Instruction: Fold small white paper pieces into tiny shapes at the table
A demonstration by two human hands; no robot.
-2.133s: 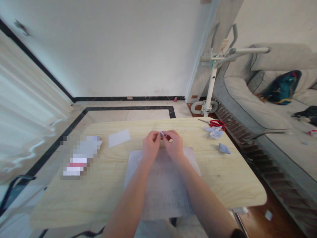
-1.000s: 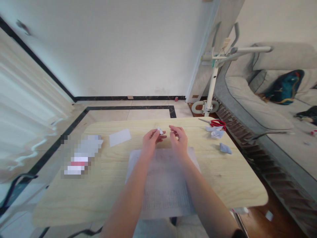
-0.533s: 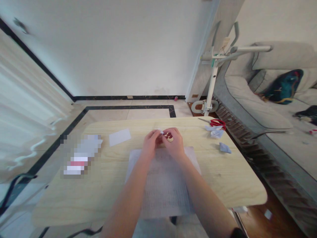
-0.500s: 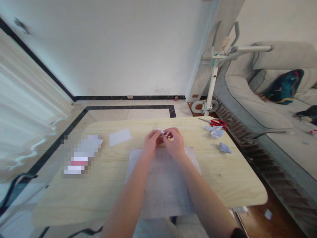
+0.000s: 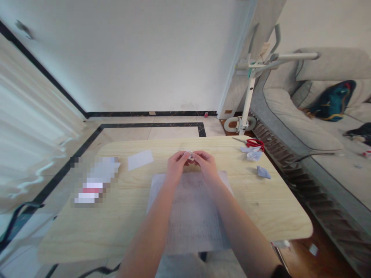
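Note:
Above the far edge of a large printed sheet [image 5: 197,220], my left hand [image 5: 175,165] and my right hand [image 5: 207,164] meet, fingers curled inward. Both pinch a small piece of white paper [image 5: 190,155] between thumbs and fingertips. Most of that piece is hidden by the fingers, so its folds cannot be made out. To the left of my hands lies a flat white paper [image 5: 140,160]. The printed sheet lies under my wrists and forearms.
Red-handled scissors [image 5: 256,144] lie at the table's far right corner, beside crumpled white paper [image 5: 254,155]. A folded bluish paper [image 5: 263,172] is nearer. A pixelated patch [image 5: 100,175] covers something at left. Beyond the wooden table [image 5: 278,208] stands a grey sofa [image 5: 304,119].
My right hand has turned so its curled fingers tuck under, hiding the dark red spots seen there before. Both thumbs now come closer together on the white paper.

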